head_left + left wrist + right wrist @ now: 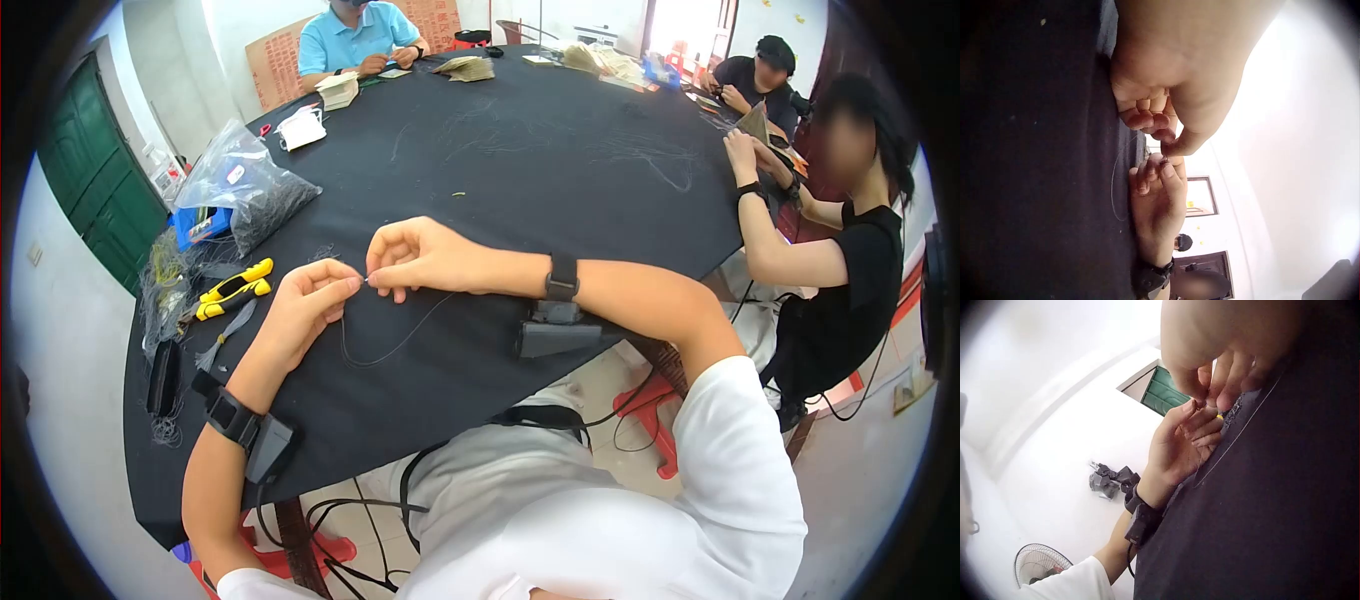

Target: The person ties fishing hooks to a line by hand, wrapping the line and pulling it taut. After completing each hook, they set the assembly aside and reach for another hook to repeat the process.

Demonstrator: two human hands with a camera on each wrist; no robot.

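My left hand [310,312] and right hand [428,258] meet fingertip to fingertip just above the black-covered table. Thumb and forefinger of each pinch a thin dark thread [378,365], which hangs in a loose loop below them. In the left wrist view, the pinching left hand [1179,94] is above and the right hand [1159,200] below, their tips almost touching, with the thread [1113,181] bowing out beside them. The right wrist view has the right hand [1229,356] over the left [1175,447]. A tiny thing between the fingertips is too small to tell.
Left of my hands lie yellow-and-black pliers [232,298], a black case [163,380], tangled threads [165,275] and a clear plastic bag [270,200] of dark bits. Other people [350,45] work around the table [480,150]. Stacks of paper pieces [466,69] lie at its far side.
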